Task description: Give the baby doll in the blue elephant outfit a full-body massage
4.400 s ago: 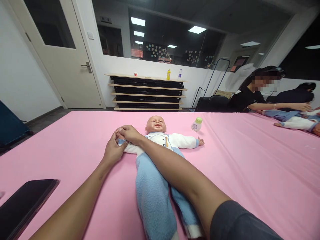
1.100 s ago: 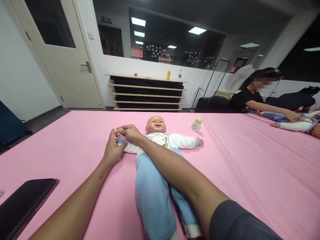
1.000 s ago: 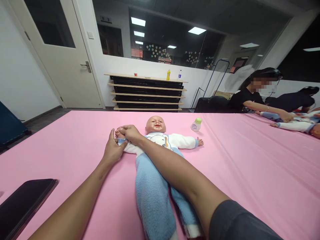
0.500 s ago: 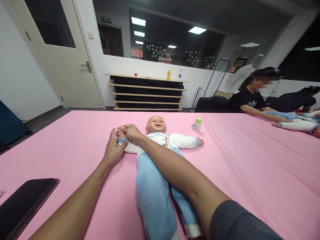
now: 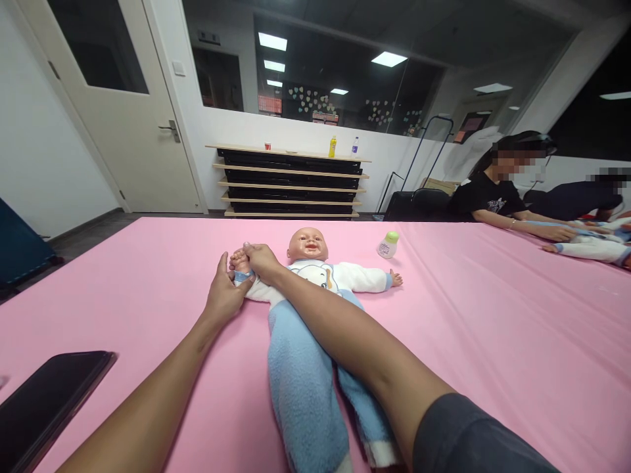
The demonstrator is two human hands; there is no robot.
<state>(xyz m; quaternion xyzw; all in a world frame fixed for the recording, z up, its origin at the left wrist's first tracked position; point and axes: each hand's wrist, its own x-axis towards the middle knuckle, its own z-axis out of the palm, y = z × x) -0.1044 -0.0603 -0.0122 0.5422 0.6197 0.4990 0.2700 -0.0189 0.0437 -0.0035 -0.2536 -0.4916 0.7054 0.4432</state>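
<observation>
A baby doll lies on its back on the pink-covered table, dressed in a white top and blue fleece trousers. Its arm on the left side is between my hands. My left hand is closed around the blue cuff and wrist of that arm, thumb on the cuff. From the other side, my right hand grips the doll's hand, its thumb near the little fingers. The doll's other arm is stretched out to the right. My right forearm crosses over the doll's body and hides part of it.
A small bottle with a green cap stands right of the doll's head. A black phone lies at the near left. On the right, a person handles another doll. Behind the table are stacked boards.
My right hand has shifted slightly right, its fingers drawing back so more of the doll's hand shows. My left hand stays nearly still. The person on the right has moved their hands.
</observation>
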